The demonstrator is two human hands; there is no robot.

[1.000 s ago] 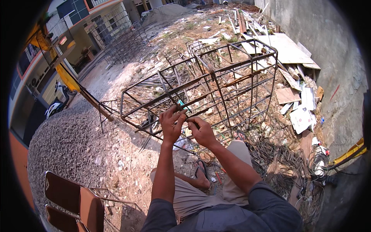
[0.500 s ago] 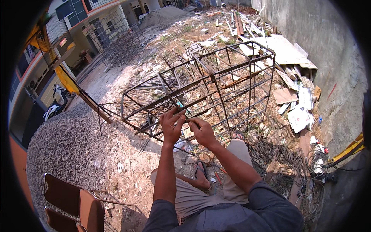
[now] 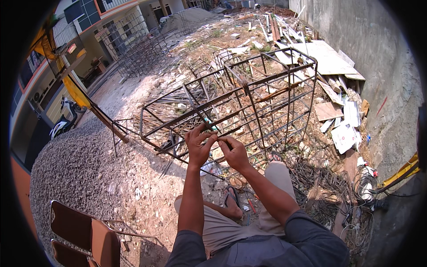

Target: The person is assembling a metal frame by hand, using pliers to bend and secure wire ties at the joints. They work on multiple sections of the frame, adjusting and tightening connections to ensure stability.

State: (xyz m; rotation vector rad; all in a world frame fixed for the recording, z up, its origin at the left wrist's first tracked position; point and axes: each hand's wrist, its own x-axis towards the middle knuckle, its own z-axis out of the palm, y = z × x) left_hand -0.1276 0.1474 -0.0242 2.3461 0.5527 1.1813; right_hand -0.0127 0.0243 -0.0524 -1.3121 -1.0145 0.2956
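Note:
A long cage of dark rusty steel rebar (image 3: 251,100) stands before me, its bars joined into open frames. At its near side both my hands are close together, fingertips almost touching. My left hand (image 3: 198,144) is closed, its fingers bent against a bar and its thumb pointing at the other hand. My right hand (image 3: 234,153) pinches with thumb and forefinger just beside it. Whatever lies between the fingers is too small and hidden to make out. A short dark bar passes just beyond the fingertips.
A gravel heap (image 3: 75,173) lies left, above brown chairs (image 3: 104,240). Beyond the cage are thin rods (image 3: 171,104) and rubble. Boards and scrap (image 3: 329,58) line the concrete wall (image 3: 373,40) at right. Tangled wire (image 3: 311,178) lies near my right leg. My sandalled foot (image 3: 232,204) is below.
My hands have stayed at nearly the same spot on the cage. The fingertips have shifted slightly, and the view has moved a little.

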